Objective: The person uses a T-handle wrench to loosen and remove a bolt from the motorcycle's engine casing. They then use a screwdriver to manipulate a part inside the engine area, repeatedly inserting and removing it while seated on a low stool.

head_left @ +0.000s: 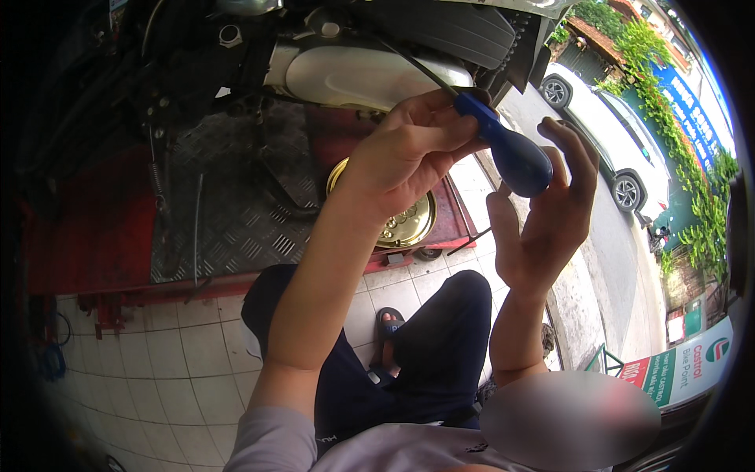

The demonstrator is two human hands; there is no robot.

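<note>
The left hand (pixel 417 149) grips a blue-handled screwdriver (pixel 513 153) near its collar, shaft angling beyond toward a motorcycle (pixel 346 75); the right hand (pixel 550 208) curves open beside the butt. Stiff, probably light and smooth, it likely holds best by the bulb.
</note>
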